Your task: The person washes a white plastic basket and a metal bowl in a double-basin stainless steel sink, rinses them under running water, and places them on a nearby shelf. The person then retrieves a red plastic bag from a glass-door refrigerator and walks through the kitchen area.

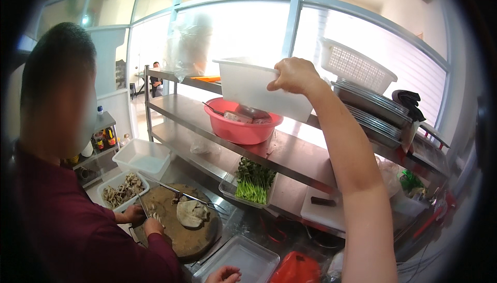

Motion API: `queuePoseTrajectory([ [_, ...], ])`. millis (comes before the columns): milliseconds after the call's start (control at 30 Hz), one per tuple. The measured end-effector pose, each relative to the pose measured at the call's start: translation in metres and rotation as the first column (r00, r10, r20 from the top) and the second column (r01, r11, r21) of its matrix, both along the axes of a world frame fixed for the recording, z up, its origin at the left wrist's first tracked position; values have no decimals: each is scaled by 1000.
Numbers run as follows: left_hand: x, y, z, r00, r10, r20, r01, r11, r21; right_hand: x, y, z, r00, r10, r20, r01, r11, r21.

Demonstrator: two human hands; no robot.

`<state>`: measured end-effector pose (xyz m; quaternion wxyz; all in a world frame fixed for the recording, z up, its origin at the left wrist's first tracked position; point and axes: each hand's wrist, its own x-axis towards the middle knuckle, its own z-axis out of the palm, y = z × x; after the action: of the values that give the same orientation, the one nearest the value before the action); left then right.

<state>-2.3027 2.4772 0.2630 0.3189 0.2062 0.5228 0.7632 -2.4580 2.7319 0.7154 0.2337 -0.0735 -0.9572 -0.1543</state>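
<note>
My right hand reaches up to the top shelf and grips the rim of a white plastic tub, thumb on the near wall. Low in the view, my left hand is partly in the picture, fingers loosely curled, beside a clear plastic tray. It seems to hold nothing. Under the tub, a red plastic basin with bowls and a ladle-like utensil stands on the middle shelf. Green leafy stalks lie in a clear container below.
At left a co-worker cuts food on a round chopping block, near a tub of cut pieces. A long-handled fork lies across the block. A white basket and stacked metal trays stand right on the top shelf.
</note>
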Motion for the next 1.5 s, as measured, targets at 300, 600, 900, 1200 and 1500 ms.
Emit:
queuePoseTrajectory([
  [300, -8, 7, -2, 998, -60, -27, 61, 997, 53, 37, -21, -81, 979, 178, -97, -162, 975, 153],
  [600, 14, -5, -3, 996, -90, -4, 90, 996, -22, 54, -23, -122, 910, 364, -199, -316, 919, 235],
  [900, 23, -21, -16, 993, -95, 72, 98, 994, -49, 49, -26, -127, 903, 339, -265, -263, 922, 283],
  [1200, 22, -33, -20, 990, -132, 44, 137, 982, -129, -22, -15, -40, 954, 113, -276, -31, 958, 286],
  [1500, 42, -70, -53, 993, -18, 115, 39, 983, -180, -51, -29, -30, 856, 99, -507, 62, 955, 291],
])
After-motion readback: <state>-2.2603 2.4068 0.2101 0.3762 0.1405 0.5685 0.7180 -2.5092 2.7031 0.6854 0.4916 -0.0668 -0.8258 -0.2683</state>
